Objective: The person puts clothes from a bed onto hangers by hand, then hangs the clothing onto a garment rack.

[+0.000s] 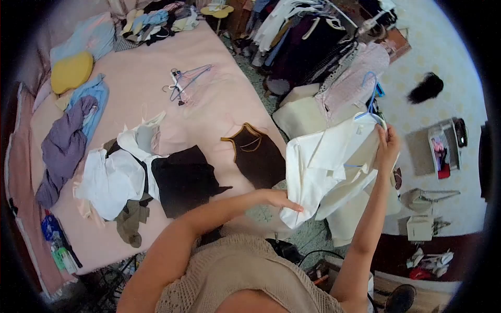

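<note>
A white collared shirt (326, 161) is spread in the air in front of me, to the right of the bed. A blue hanger (370, 94) sits in its neck, hook pointing up. My right hand (387, 148) is closed on the shirt near the collar and shoulder, beside the hanger. Lower down, my left hand (282, 201) pinches a corner of the same shirt, with some fingers hidden. Just beyond that hand, a dark brown top with tan trim (255, 156) lies on the bed.
The pink bed (193, 130) bears black clothing (185, 180), white clothing (112, 180), loose hangers (182, 83) and a yellow cushion (72, 72). A rack of hanging clothes (308, 41) stands at the back, beside a cream seat (297, 117). A wall basket (443, 148) is at right.
</note>
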The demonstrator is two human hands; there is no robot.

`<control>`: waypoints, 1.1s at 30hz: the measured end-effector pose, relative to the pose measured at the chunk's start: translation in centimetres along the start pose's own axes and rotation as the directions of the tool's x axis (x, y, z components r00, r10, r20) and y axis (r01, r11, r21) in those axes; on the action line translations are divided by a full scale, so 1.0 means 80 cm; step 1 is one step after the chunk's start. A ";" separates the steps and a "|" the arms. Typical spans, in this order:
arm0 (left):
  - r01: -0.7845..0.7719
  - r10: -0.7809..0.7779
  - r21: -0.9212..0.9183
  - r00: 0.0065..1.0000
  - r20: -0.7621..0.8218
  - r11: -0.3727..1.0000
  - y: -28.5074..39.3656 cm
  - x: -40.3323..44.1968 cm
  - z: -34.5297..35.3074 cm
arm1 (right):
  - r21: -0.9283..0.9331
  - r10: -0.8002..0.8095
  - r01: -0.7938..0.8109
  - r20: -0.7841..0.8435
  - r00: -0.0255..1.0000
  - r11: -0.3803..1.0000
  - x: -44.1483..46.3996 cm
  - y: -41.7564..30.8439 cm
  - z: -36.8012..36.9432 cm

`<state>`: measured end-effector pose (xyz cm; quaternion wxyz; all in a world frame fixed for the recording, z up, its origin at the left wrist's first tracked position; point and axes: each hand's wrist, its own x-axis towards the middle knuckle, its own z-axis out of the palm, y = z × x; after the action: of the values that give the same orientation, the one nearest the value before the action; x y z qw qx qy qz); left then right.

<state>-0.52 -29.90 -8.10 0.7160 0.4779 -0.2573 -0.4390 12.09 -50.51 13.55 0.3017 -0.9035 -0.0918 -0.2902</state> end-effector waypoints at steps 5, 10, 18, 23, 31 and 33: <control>-0.083 0.071 -0.072 0.985 -0.155 0.994 -0.115 0.005 -0.075 | 0.088 -0.027 0.005 0.250 0.968 0.996 0.008 0.083 0.154; -0.115 0.053 -0.092 0.863 -0.503 0.989 -0.279 -0.033 -0.155 | 0.087 -0.090 0.054 0.493 0.865 0.995 -0.044 0.127 0.356; 0.122 -0.239 -0.212 0.283 -0.929 0.970 -0.263 -0.104 -0.227 | 0.019 -0.020 0.010 0.673 0.739 1.000 -0.090 0.171 0.604; 0.010 -0.358 -0.359 0.091 -0.929 0.933 -0.239 -0.120 -0.257 | 0.077 -0.251 0.257 0.596 0.762 0.963 -0.120 0.207 0.708; -0.017 -0.346 -0.350 -0.215 -0.913 0.936 -0.242 -0.158 -0.274 | -0.004 -0.280 0.402 0.711 0.645 0.916 -0.183 0.185 0.708; 0.065 -0.208 -0.267 -0.464 -0.861 0.961 -0.244 -0.177 -0.278 | 0.164 -0.338 0.439 0.872 0.355 0.883 -0.220 0.225 0.721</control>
<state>2.71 -10.43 -34.28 0.5492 0.6213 0.5542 0.0718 30.94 -30.27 -42.95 0.0876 -0.8853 -0.4306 0.1522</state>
